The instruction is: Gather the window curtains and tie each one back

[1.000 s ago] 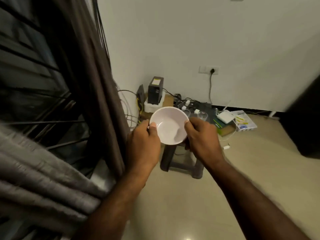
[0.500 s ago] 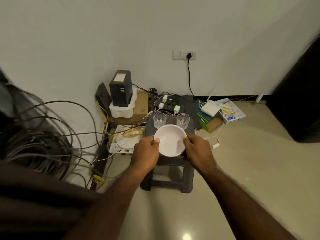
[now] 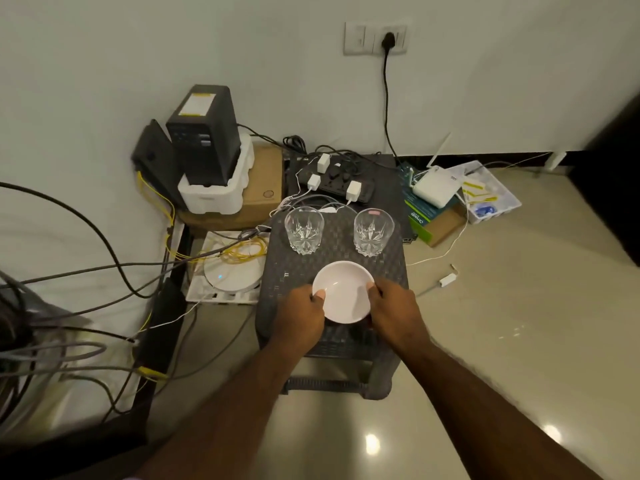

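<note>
Holding a small white bowl [image 3: 344,292] with both hands over the near edge of a dark woven stool [image 3: 332,258]: left hand [image 3: 300,318] has its thumb over the left rim, right hand [image 3: 396,315] pinches the right rim. Bowl looks empty, smooth and glossy. Two cut-crystal glasses [image 3: 304,229] [image 3: 373,231], also empty, stand at the stool's far corners. No curtains in view here.
</note>
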The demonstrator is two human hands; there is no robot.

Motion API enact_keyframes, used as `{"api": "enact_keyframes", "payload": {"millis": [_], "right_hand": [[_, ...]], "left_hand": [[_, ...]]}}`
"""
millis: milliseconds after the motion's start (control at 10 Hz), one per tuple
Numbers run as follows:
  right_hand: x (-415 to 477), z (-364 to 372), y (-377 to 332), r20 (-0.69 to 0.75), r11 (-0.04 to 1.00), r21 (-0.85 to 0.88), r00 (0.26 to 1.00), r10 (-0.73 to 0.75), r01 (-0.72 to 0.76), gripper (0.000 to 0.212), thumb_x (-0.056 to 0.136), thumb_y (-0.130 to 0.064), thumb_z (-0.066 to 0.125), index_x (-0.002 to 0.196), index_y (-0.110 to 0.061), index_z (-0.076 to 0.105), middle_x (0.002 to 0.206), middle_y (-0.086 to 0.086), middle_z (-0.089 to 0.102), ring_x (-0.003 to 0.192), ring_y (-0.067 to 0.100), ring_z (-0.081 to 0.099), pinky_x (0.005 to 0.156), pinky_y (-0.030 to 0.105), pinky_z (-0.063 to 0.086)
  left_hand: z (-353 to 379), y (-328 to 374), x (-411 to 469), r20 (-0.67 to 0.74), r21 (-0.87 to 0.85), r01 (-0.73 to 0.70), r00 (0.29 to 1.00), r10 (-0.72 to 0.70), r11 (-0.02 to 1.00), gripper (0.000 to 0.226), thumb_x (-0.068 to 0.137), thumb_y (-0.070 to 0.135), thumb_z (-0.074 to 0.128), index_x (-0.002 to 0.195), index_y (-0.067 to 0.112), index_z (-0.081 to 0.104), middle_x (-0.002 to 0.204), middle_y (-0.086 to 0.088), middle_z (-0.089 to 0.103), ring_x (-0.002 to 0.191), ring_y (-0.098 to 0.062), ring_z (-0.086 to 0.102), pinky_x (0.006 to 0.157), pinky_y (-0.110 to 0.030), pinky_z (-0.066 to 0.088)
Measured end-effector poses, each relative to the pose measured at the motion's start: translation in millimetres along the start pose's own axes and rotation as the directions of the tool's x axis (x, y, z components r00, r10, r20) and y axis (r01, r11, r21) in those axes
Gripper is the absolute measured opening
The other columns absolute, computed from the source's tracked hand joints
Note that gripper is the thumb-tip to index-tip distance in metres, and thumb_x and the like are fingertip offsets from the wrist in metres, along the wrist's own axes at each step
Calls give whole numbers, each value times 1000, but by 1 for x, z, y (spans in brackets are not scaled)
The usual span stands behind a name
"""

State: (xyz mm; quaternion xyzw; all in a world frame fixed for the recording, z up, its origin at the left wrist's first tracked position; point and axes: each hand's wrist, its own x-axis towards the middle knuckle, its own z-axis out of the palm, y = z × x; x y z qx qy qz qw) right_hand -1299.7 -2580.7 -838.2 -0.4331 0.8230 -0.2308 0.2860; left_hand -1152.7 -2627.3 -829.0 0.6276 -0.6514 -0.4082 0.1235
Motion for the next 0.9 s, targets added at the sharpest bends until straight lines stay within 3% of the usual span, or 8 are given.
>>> {"api": "enact_keyframes", "payload": {"millis": [400,600,700,800,900], "right_hand": [[22,14,8,57,999,3,998,35,-35,41,106,-38,35,124,-11,61,120,13,68,104,29,65,91,50,56],[19,8,9,57,999,26,997,43,-44,49,104,-49,32,123,-15,62,116,10,70,97,26,66,88,48,57],[12,-8,3,-18,999,-13,999,37,-37,52,102,-56,32,119,-19,63,110,7,71,94,26,66,84,40,54],[4,-29,-12,-60,998,-68,998,-18,14,43,102,-51,37,109,-18,65,102,6,72,86,22,65,78,38,54],[-5,-60,-38,-85,990,-115,992,-96,86,33,100,-40,44,95,-19,68,91,5,71,77,21,63,66,33,48]], "left_hand": [[12,-8,24,16,-7,16,1000,-15,1000,38,102,34,45,116,4,64,105,-15,69,91,-31,67,84,-45,55],[8,-5,26,24,-5,35,999,-35,999,44,102,41,41,116,7,63,111,-13,69,97,-31,66,85,-41,54],[-5,3,18,-80,90,-9,997,16,996,41,101,43,42,119,11,61,118,-6,66,106,-26,61,84,-32,45],[-23,14,6,-229,173,-128,959,166,977,28,100,40,46,103,16,61,101,-4,65,92,-22,60,78,-38,50],[-46,35,-14,-289,228,-251,905,311,941,26,99,41,45,100,20,60,93,1,63,87,-20,59,73,-40,51]]}}
